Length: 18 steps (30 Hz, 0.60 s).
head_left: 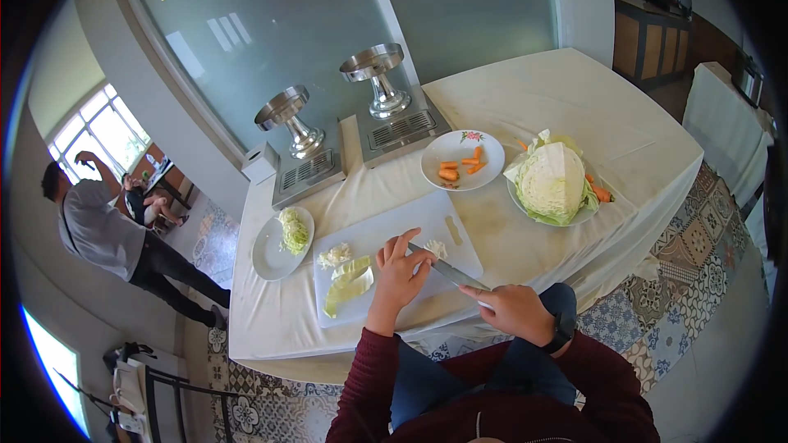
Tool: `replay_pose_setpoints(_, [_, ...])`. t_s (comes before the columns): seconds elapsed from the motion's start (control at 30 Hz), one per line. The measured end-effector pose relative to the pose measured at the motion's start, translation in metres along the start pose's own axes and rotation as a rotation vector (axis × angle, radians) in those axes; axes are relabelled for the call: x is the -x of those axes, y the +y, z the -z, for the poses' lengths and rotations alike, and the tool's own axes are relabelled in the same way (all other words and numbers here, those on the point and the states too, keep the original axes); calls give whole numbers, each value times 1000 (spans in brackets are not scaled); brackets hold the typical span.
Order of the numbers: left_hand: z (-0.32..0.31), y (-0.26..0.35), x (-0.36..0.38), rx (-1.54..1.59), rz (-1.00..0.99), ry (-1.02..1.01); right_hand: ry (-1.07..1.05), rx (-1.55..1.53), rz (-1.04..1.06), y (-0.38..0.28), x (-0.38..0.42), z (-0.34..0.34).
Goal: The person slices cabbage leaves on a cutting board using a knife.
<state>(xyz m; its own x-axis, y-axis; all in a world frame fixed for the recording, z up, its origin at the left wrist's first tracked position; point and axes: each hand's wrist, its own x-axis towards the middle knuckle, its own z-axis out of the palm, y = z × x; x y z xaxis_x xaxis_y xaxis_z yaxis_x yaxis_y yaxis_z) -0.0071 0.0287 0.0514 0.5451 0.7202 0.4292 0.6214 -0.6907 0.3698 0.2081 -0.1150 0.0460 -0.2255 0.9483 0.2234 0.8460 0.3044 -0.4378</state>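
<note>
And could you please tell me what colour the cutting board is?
The cutting board is white; head view.

This seems to be a dining room of a restaurant or a hotel, although I cannot tell exactly which one. The bench (542,98) is dressed with a pale cloth (611,250) that hangs over its sides, and at its back there are two shiny metal stands (379,74) on grated bases (402,129), like equipment of a buffet. Behind them are large frosted glass panels (287,16). The floor (698,242) has decorative patterned tiles. At the right, a second cloth-covered table (722,127) and a wooden cabinet (652,43) are visible; at the left, a person (152,203) sits near a bright window (103,127).
</note>
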Motion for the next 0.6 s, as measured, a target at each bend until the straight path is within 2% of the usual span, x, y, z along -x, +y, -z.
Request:
replay_pose_setpoints(0.23, [-6,0,-4,-75,40,18,-1,-4,25,-5,-3,-3])
replay_pose_setpoints(0.33, [-1,-2,-7,10,50,24,-9,-32,41,-6,-1,-6])
replay_pose_setpoints(0.43, [9,-11,-9,31,95,102,-50,-198,6,-8,9,1])
replay_pose_setpoints(0.53, [22,-33,-13,45,155,139,-161,-567,-85,-6,25,23])
replay_pose_setpoints(0.6, [30,-35,-16,57,108,52,-180,-824,-244,-7,33,35])
